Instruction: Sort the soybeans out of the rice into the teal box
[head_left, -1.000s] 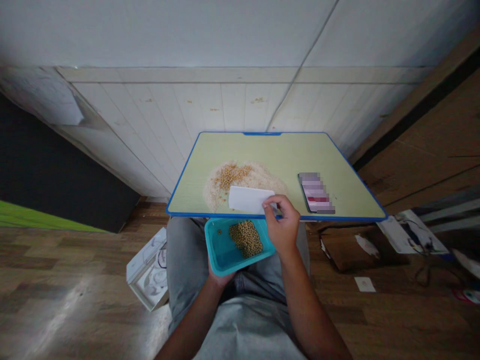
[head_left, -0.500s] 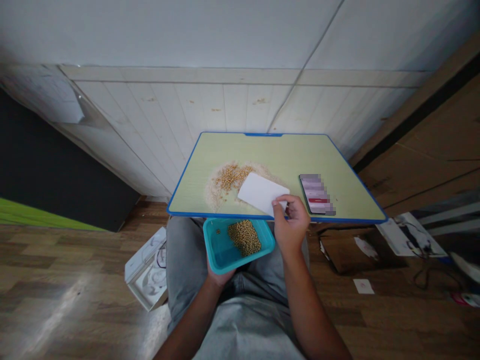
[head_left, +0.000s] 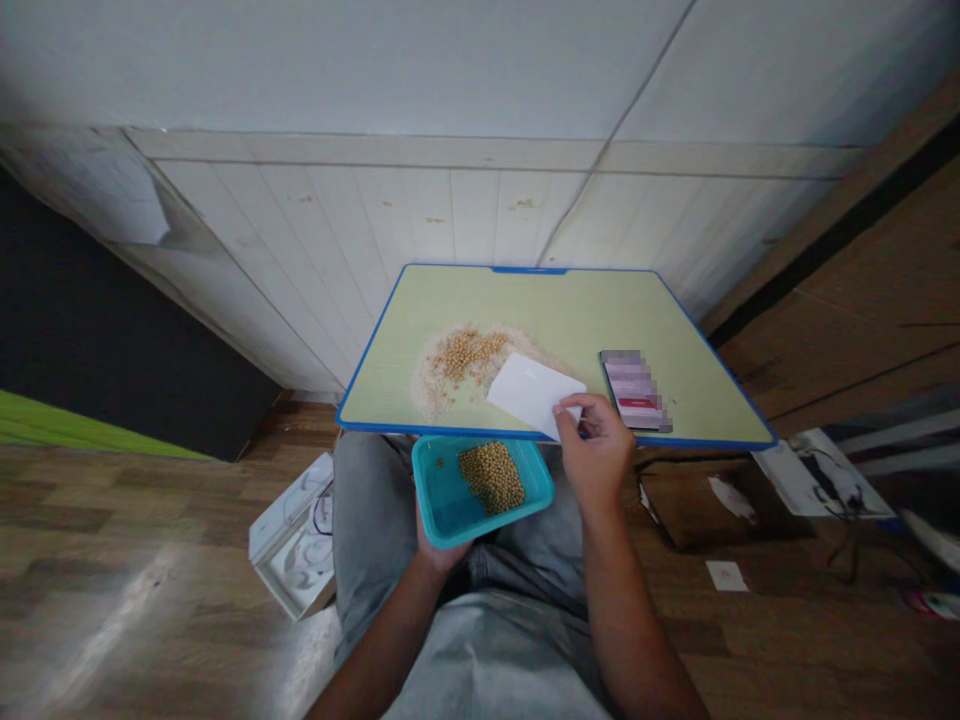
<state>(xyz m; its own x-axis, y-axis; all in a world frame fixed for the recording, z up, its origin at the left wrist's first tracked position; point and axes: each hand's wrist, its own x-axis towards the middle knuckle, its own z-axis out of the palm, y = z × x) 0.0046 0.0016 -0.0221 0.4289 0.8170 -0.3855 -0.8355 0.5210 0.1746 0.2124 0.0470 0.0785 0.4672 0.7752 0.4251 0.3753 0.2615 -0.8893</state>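
My right hand (head_left: 598, 450) pinches a white card (head_left: 534, 392) by its near right corner, low over the front of the table. To the card's left lies a heap of yellow soybeans (head_left: 466, 352) mixed with pale rice-like grains (head_left: 429, 390). My left hand (head_left: 442, 552) holds a turquoise plastic tub (head_left: 442, 505) from below, just under the table's front edge; most of its fingers are hidden. Inside the tub, soybeans (head_left: 495, 475) are gathered toward the right side.
The small table (head_left: 600, 300) has a green top and blue rim. A phone (head_left: 634, 390) lies on its right part. On the floor are an open white box (head_left: 296, 550) at left and a cardboard box (head_left: 697, 505) at right. A panelled wall (head_left: 420, 215) stands behind.
My right hand and the white card have shifted a little to the right, away from the heap. The tub stays nearly in the same place in my left hand.
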